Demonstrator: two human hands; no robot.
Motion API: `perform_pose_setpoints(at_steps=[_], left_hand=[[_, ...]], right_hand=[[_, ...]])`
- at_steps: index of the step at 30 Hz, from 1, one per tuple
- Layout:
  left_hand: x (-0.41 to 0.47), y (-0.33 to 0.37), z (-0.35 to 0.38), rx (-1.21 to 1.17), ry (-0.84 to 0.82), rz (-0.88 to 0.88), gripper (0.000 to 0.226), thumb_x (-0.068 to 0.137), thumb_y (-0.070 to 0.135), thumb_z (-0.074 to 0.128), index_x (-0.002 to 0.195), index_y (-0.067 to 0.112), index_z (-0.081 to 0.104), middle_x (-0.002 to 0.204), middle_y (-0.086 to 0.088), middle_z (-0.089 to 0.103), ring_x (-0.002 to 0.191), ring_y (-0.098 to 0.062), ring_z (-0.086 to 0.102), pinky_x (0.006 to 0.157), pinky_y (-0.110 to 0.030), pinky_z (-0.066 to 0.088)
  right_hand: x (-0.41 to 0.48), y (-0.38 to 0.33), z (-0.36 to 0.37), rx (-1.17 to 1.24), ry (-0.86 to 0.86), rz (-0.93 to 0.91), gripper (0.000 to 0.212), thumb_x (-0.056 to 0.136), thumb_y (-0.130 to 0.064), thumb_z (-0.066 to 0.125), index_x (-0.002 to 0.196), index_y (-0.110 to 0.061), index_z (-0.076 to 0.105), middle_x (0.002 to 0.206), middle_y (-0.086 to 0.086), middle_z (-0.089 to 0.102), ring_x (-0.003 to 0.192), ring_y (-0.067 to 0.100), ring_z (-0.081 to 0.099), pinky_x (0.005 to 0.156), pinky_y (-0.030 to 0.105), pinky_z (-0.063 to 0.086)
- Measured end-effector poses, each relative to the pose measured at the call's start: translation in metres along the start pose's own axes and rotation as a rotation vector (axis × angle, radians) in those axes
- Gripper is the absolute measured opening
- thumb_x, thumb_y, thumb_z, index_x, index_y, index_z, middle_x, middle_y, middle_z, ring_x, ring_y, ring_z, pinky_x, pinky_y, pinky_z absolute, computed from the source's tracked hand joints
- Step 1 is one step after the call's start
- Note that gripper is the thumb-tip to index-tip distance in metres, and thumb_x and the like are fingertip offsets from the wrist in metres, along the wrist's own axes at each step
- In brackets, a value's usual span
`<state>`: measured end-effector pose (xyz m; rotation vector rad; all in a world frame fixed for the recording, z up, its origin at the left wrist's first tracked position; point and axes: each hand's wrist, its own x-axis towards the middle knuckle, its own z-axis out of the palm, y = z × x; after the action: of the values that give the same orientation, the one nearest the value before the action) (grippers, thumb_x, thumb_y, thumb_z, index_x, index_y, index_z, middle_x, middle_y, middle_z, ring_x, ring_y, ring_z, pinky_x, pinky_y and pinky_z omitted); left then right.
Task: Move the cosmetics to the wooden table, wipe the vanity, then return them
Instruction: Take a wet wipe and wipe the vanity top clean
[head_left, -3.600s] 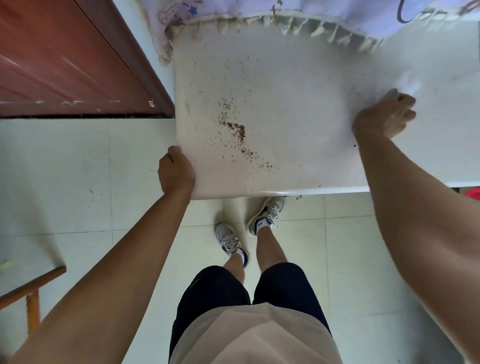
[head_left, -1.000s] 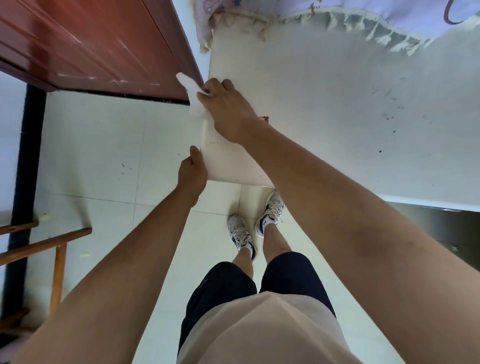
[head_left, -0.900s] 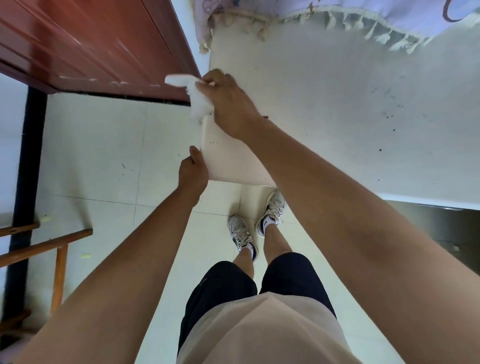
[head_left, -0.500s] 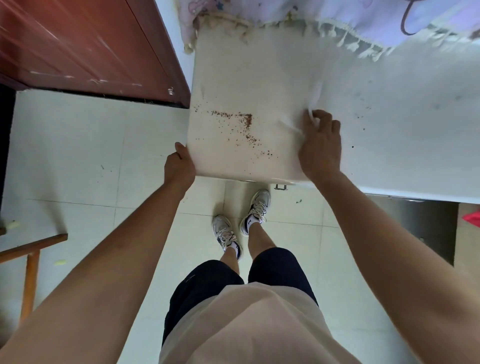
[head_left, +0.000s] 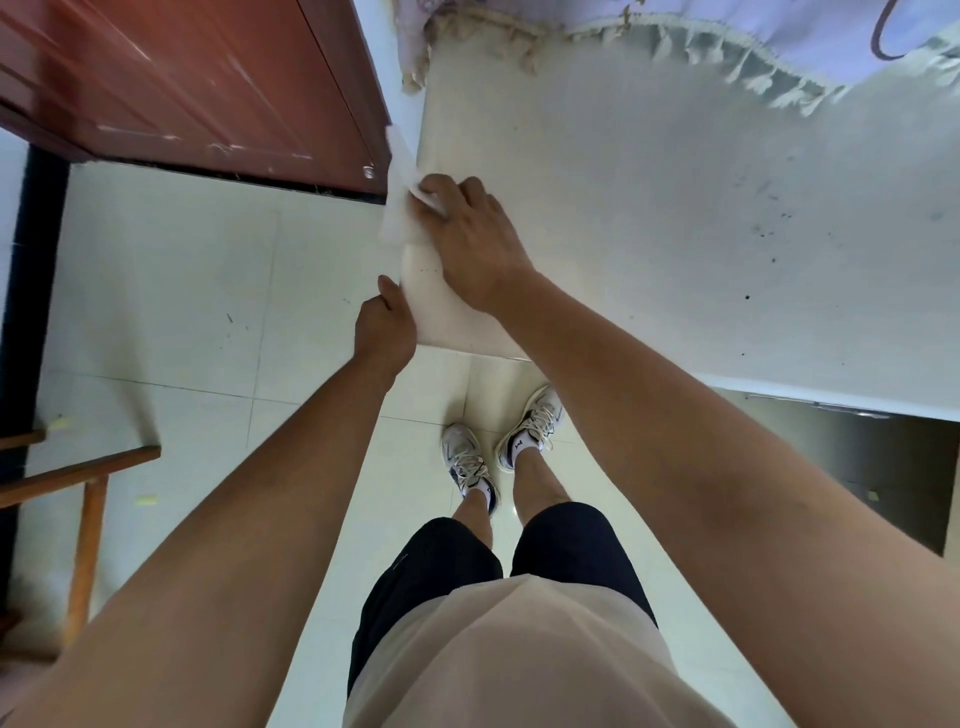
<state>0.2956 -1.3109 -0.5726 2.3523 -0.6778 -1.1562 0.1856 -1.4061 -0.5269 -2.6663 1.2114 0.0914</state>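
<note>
We find the vanity (head_left: 649, 218) bare of cosmetics. None appear anywhere in view, so we judge them set aside out of sight and the wiping step in hand.

The right hand (head_left: 475, 244) lies at the vanity's left edge, fingers curled over a white wipe (head_left: 397, 213), which it clutches and presses down. Part of the wipe hangs past that edge, above the floor. We take this as the end of a stroke meant to carry dirt off the surface.

The left hand (head_left: 387, 325) sits at the vanity's near left corner, thumb laid along the side. Its fingers are hidden, so we cannot tell whether it grasps the corner or is cupped beneath. We judge it placed either to steady the body or to catch sweepings.

Dark specks (head_left: 763, 231) lie on the vanity's right half, well apart from the wipe, so the wiping is not finished.

A fringed cloth (head_left: 727, 73) overhangs the vanity's far edge. A brown wooden panel (head_left: 208, 88) stands just beside its far left corner. A wooden frame (head_left: 88, 483) shows well to the vanity's left.
</note>
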Motion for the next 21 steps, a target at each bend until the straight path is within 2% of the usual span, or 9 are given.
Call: perform_pose_setpoints(at_steps=[2, 4, 6, 10, 14, 17, 21], left_hand=[[0.0, 0.001, -0.002, -0.03, -0.013, -0.003, 0.059, 0.105, 0.047, 0.017, 0.075, 0.009, 0.051, 0.076, 0.002, 0.054, 0.082, -0.026, 0.058, 0.08, -0.035, 0.051], [0.0, 0.001, -0.004, -0.053, -0.025, -0.015, 0.057, 0.104, 0.047, 0.018, 0.094, 0.007, 0.058, 0.083, 0.001, 0.054, 0.089, -0.027, 0.058, 0.089, -0.043, 0.054], [-0.002, 0.003, -0.005, -0.056, -0.048, -0.031, 0.058, 0.104, 0.048, 0.018, 0.108, 0.007, 0.059, 0.09, -0.001, 0.055, 0.093, -0.027, 0.059, 0.091, -0.045, 0.054], [-0.004, 0.006, -0.008, -0.058, -0.075, -0.027, 0.056, 0.103, 0.05, 0.018, 0.105, 0.011, 0.057, 0.104, -0.005, 0.058, 0.1, -0.026, 0.059, 0.094, -0.044, 0.053], [-0.007, 0.008, -0.011, -0.076, -0.083, -0.037, 0.064, 0.103, 0.05, 0.018, 0.12, 0.003, 0.058, 0.11, -0.007, 0.057, 0.108, -0.029, 0.059, 0.095, -0.044, 0.052], [-0.007, 0.009, -0.01, -0.071, -0.087, -0.036, 0.065, 0.103, 0.05, 0.017, 0.12, 0.003, 0.058, 0.115, -0.01, 0.06, 0.109, -0.031, 0.06, 0.096, -0.044, 0.051], [-0.007, 0.01, -0.007, -0.091, -0.062, -0.059, 0.064, 0.104, 0.049, 0.018, 0.124, 0.002, 0.057, 0.118, -0.01, 0.06, 0.112, -0.031, 0.059, 0.098, -0.043, 0.05]], right_hand=[[0.013, -0.005, -0.001, -0.035, -0.013, -0.077, 0.055, 0.088, 0.001, 0.038, 0.142, -0.008, 0.042, 0.147, 0.009, 0.038, 0.116, 0.033, 0.043, 0.095, 0.04, 0.042], [0.022, -0.005, -0.006, -0.039, -0.021, -0.128, 0.054, 0.087, 0.005, 0.04, 0.139, -0.008, 0.044, 0.147, 0.008, 0.039, 0.12, 0.033, 0.042, 0.097, 0.039, 0.042], [0.02, 0.005, -0.013, 0.028, 0.007, -0.1, 0.057, 0.083, 0.01, 0.041, 0.136, -0.01, 0.049, 0.145, 0.006, 0.043, 0.119, 0.03, 0.044, 0.097, 0.039, 0.042], [-0.026, 0.053, -0.026, 0.246, 0.194, 0.14, 0.066, 0.074, 0.013, 0.034, 0.132, -0.009, 0.057, 0.141, 0.005, 0.051, 0.11, 0.035, 0.047, 0.09, 0.037, 0.044], [-0.119, 0.092, -0.019, 0.263, 0.256, 0.433, 0.07, 0.073, 0.015, 0.04, 0.139, -0.005, 0.05, 0.144, 0.013, 0.045, 0.112, 0.039, 0.046, 0.084, 0.04, 0.048], [-0.179, 0.088, -0.001, 0.169, 0.181, 0.625, 0.072, 0.074, 0.012, 0.042, 0.145, -0.001, 0.041, 0.149, 0.02, 0.038, 0.114, 0.043, 0.045, 0.092, 0.045, 0.045], [-0.19, 0.054, 0.019, 0.132, 0.08, 0.592, 0.075, 0.07, 0.01, 0.046, 0.145, 0.003, 0.04, 0.148, 0.025, 0.037, 0.112, 0.045, 0.046, 0.095, 0.046, 0.037]])
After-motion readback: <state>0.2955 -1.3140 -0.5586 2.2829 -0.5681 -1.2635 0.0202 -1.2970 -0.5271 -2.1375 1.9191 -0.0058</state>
